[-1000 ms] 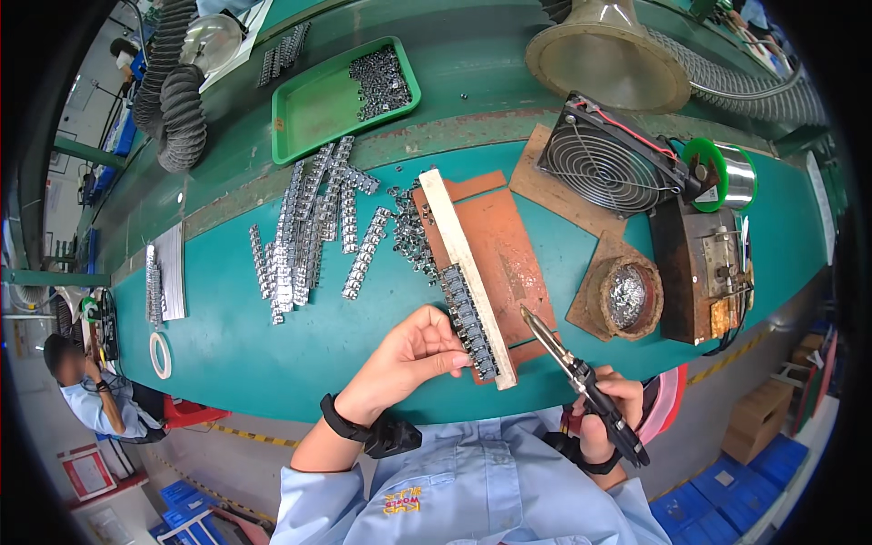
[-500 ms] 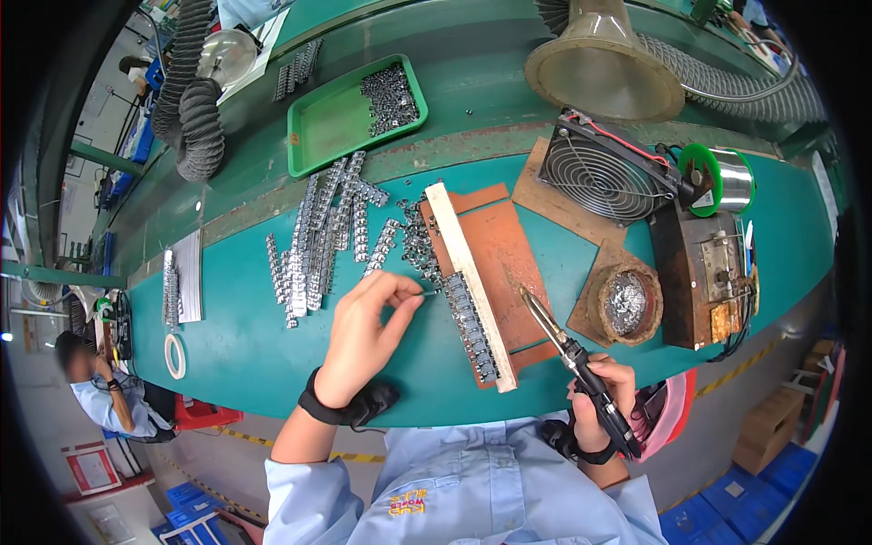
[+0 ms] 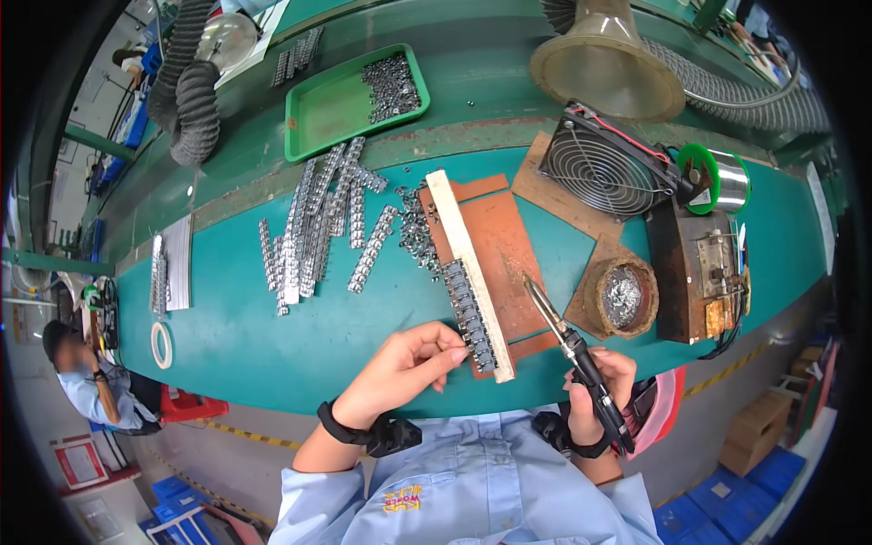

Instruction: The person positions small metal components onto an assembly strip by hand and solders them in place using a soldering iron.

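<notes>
My right hand (image 3: 607, 386) grips a soldering iron (image 3: 574, 348), its tip pointing away over the brown board (image 3: 509, 241). A pale straight bar (image 3: 461, 238) lies along the board. Against the bar's left side sits a row of small dark components with metal pins (image 3: 467, 313). My left hand (image 3: 409, 368) is at the near end of that row, thumb and forefinger pinched together by its left edge. Whatever is between those fingertips is too small to make out. Loose small metal parts (image 3: 418, 238) are heaped beside the board's far left.
Strips of metal parts (image 3: 313, 227) lie left of the board. Behind them is a green tray (image 3: 300, 127) of small parts. To the right are a fan (image 3: 604, 168), a round solder pot (image 3: 627, 300), a solder spool (image 3: 727, 182) and a fume hood (image 3: 609, 77). A tape ring (image 3: 161, 345) lies far left.
My left hand has moved from the loose parts toward me, to the near end of the component row. My right hand keeps the soldering iron in almost the same place.
</notes>
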Demonstrator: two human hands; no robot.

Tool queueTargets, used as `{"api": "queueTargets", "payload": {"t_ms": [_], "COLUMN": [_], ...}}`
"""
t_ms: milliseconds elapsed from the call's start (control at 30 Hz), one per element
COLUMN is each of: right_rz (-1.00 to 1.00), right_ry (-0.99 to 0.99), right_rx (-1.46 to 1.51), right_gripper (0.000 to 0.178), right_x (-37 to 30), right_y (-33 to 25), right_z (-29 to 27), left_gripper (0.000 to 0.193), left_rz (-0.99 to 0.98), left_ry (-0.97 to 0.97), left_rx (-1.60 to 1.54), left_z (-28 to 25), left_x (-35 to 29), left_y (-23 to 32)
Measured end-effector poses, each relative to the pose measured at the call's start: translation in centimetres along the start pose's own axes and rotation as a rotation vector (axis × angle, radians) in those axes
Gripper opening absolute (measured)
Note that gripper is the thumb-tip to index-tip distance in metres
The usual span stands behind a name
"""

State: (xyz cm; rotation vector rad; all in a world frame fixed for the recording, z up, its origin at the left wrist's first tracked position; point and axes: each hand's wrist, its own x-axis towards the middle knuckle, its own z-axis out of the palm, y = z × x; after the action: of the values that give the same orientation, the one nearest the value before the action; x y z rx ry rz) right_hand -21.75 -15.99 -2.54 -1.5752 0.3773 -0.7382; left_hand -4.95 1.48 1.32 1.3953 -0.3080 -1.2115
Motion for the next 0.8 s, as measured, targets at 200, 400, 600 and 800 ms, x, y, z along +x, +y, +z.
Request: {"api": "queueTargets", "payload": {"t_ms": [200, 400, 600, 800], "right_rz": [-0.127, -0.279, 0.024, -0.041], "right_ry": [0.098, 0.385, 0.321, 0.214], "right_rx": [-0.083, -0.398, -0.418, 0.009], "right_gripper": [0.041, 0.034, 0.033, 0.036], "right_x": [-2.0, -4.2, -4.7, -2.0], "right_y": [-0.3, 0.3, -0.7, -1.4], "right_z": [-1.3, -1.9, -1.4, 1.4], "left_gripper": [0.012, 0.012, 0.010, 0.012], "left_rz": [0.068, 0.157, 0.326, 0.318], "left_ry": [0.010, 0.018, 0.139, 0.219], "left_rx": [0.011, -0.011, 0.059, 0.204], "left_z": [0.2, -0.1, 0.1, -0.4], "left_x": [-0.2, -0.1, 0.3, 0.0], "left_y": [-0.9, -1.9, -3.0, -2.5]}}
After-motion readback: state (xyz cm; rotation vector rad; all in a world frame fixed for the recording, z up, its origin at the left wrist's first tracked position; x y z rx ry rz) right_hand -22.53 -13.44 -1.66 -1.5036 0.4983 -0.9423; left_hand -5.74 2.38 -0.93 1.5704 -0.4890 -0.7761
